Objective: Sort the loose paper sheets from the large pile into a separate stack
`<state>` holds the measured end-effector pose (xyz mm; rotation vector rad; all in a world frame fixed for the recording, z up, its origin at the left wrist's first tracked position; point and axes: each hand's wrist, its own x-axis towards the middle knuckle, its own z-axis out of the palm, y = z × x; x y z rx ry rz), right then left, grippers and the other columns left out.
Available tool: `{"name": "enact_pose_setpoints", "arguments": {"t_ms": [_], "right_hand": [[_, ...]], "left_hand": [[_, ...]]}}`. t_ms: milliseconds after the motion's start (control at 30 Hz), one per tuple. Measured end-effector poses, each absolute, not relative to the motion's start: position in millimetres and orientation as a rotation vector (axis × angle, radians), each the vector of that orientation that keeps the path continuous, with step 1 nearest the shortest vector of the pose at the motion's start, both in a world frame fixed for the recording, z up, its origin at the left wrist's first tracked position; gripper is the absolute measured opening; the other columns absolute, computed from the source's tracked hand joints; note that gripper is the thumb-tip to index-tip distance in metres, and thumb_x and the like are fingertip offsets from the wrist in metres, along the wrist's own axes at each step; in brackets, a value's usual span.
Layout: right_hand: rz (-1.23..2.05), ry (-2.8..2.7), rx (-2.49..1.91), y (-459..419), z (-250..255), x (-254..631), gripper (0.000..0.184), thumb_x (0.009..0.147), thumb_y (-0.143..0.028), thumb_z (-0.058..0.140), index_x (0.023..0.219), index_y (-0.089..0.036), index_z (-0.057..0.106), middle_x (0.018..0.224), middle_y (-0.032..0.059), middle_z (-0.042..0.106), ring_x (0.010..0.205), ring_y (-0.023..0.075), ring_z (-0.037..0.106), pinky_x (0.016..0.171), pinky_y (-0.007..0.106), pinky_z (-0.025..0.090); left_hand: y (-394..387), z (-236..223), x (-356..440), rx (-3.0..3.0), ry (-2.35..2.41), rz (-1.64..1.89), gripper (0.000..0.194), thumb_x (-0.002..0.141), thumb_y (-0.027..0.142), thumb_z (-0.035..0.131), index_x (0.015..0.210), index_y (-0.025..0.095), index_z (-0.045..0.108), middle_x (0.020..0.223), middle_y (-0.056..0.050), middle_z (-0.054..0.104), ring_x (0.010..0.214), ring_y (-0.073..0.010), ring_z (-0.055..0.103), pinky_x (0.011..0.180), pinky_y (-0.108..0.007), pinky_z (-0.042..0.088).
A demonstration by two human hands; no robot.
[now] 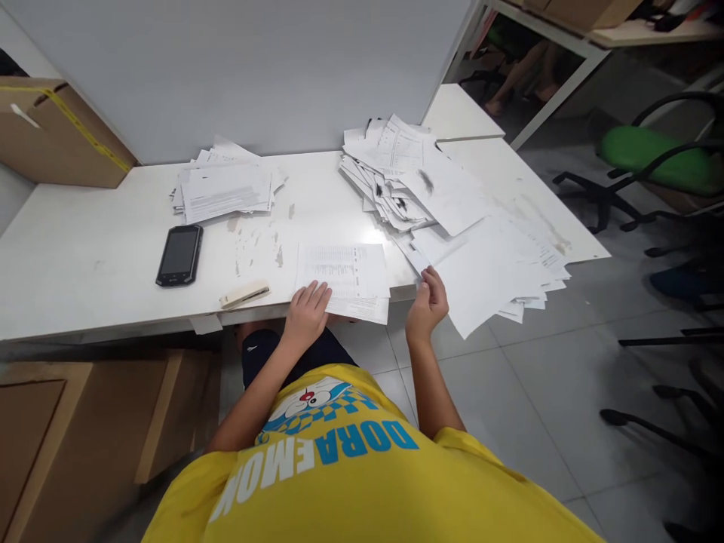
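Note:
My left hand (308,311) lies with its fingers flat on the lower left of some printed sheets (356,271), which stick out over the table's front edge. To its left rests a cream stapler (245,294). My right hand (428,305) has curled fingers against the left edge of a spread of white paper (469,275); they seem to pinch a sheet there, though the fingertips partly hide the contact. Behind that spread rises a messy paper pile (396,181), some sheets with black smudges.
Another paper stack (226,185) sits at the back left, with a black handheld device (179,255) in front of it. A cardboard box (62,136) stands at the far left, and brown cardboard (113,422) is below the table. A green chair (659,158) stands at right.

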<state>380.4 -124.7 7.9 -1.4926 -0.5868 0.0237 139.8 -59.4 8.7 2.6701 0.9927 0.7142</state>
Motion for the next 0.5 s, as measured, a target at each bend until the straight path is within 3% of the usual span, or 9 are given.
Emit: {"name": "enact_pose_setpoints", "arguments": {"t_ms": [133, 233, 300, 433, 500], "right_hand": [[0.226, -0.534, -1.410, -103, 9, 408, 0.033, 0.086, -0.037, 0.052, 0.099, -0.016, 0.073, 0.126, 0.0144, 0.068, 0.114, 0.0270, 0.066, 0.100, 0.046, 0.053], [0.524, -0.663, -1.403, -96, 21, 426, 0.042, 0.079, -0.042, 0.062, 0.114, -0.022, 0.072, 0.151, 0.0110, 0.050, 0.098, 0.0234, 0.071, 0.087, 0.042, 0.058], [0.691, -0.811, -1.444, -101, 32, 425, 0.050, 0.079, -0.045, 0.065, 0.126, -0.029, 0.068, 0.157, 0.0072, 0.044, 0.091, 0.0206, 0.071, 0.081, 0.040, 0.058], [0.806, -0.942, -1.692, -131, 44, 394, 0.058, 0.088, -0.055, 0.054, 0.138, -0.026, 0.059, 0.127, 0.0102, 0.068, 0.082, 0.0212, 0.066, 0.081, 0.042, 0.055], [0.722, -0.921, -1.886, -145, 42, 378, 0.065, 0.088, -0.060, 0.052, 0.138, -0.020, 0.058, 0.117, 0.0126, 0.069, 0.088, 0.0249, 0.065, 0.086, 0.045, 0.053]], "left_hand": [[-62, 4, 138, 2.686, 0.967, 0.783, 0.034, 0.092, 0.014, 0.047, 0.119, 0.017, 0.068, 0.127, -0.014, 0.070, 0.124, -0.0315, 0.061, 0.097, -0.045, 0.044], [-69, 1, 138, 2.780, 0.951, 0.896, 0.029, 0.093, 0.015, 0.049, 0.113, 0.018, 0.070, 0.116, -0.012, 0.074, 0.114, -0.0290, 0.067, 0.089, -0.041, 0.046], [-73, -2, 138, 2.828, 0.949, 1.028, 0.024, 0.093, 0.015, 0.052, 0.108, 0.019, 0.070, 0.109, -0.010, 0.076, 0.108, -0.0268, 0.069, 0.085, -0.038, 0.046], [-79, -8, 136, 2.823, 0.992, 1.246, 0.017, 0.093, 0.014, 0.056, 0.099, 0.019, 0.070, 0.097, -0.008, 0.078, 0.099, -0.0235, 0.071, 0.080, -0.035, 0.046], [-82, -11, 135, 2.824, 1.015, 1.270, 0.016, 0.093, 0.014, 0.056, 0.096, 0.020, 0.070, 0.093, -0.007, 0.077, 0.097, -0.0227, 0.071, 0.079, -0.035, 0.045]]}}
